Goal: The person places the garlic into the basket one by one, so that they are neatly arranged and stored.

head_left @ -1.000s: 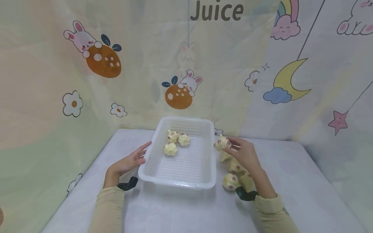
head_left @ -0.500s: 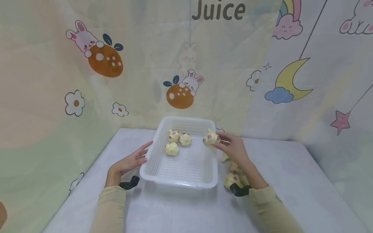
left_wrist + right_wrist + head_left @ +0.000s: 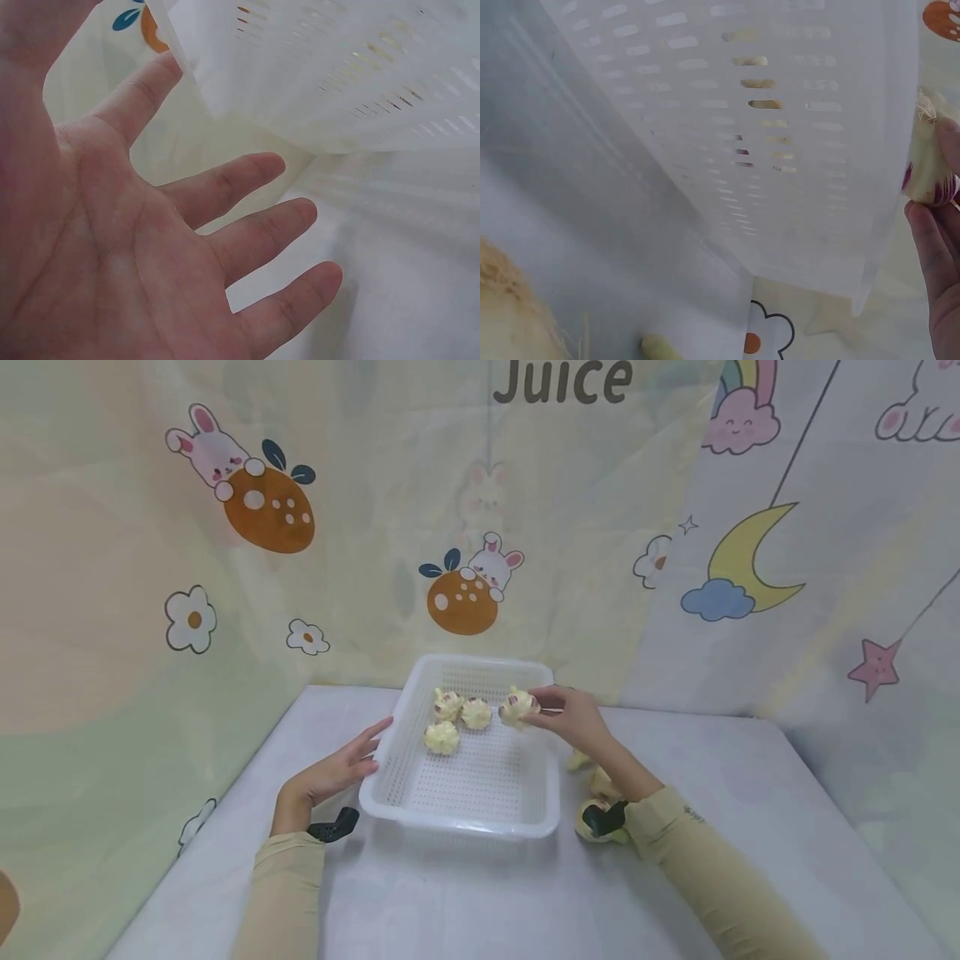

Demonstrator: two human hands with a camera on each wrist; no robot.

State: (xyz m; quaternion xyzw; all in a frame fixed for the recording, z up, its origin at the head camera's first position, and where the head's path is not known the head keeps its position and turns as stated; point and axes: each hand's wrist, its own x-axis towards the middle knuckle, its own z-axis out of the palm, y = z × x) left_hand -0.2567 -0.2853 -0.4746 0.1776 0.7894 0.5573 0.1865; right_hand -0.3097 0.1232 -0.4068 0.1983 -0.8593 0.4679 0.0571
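Observation:
My right hand point(image 3: 579, 723) pinches a garlic bulb point(image 3: 515, 708) above the right side of a white perforated plastic basket point(image 3: 457, 827). In the right wrist view, this bulb shows purple streaks and dry roots, with fingertips beneath it; the basket wall hides part of it. Three garlic bulbs point(image 3: 442, 737) lie close together on the basket floor, towards the back left. My left hand point(image 3: 336, 774) is at the basket's left rim, touching it. Its fingers are spread and fairly straight in the left wrist view, palm towards the camera.
Several more garlic bulbs point(image 3: 602, 783) lie on the white table point(image 3: 450, 902) just right of the basket, partly covered by my right forearm and its black wrist device point(image 3: 603, 818). A printed cloth backdrop point(image 3: 360, 527) rises behind the basket.
My right hand has carried the garlic bulb leftward, from beyond the basket's right rim to above its inside. The left hand stays at the left rim.

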